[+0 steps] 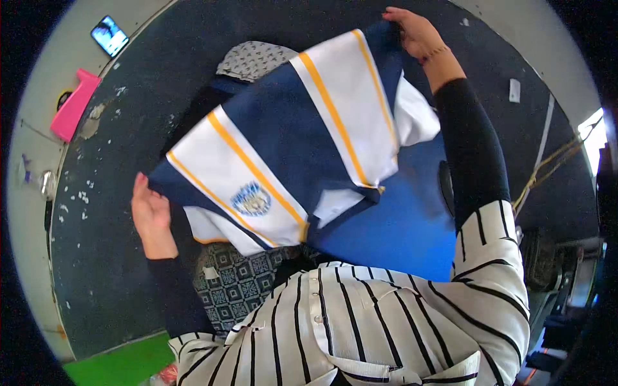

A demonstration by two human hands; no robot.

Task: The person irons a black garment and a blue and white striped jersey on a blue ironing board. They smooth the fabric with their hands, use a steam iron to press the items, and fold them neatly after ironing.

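A navy-and-white sports jersey with yellow stripes and a printed crest is stretched out in front of me. My left hand grips its navy edge at the lower left. Up at the far right, my right hand has hold of another navy corner. The cloth hangs slanted between the two hands, and its neck opening lies close to my chest. A loose white part of it droops below my right hand. The thumbs and fingertips at the fabric are partly hidden.
Beyond the jersey lies a light patterned cloth on the dark table. A blue surface shows at right. Against the wall at left are a phone with its screen lit and a pink plastic object. Yellowish cords run at right.
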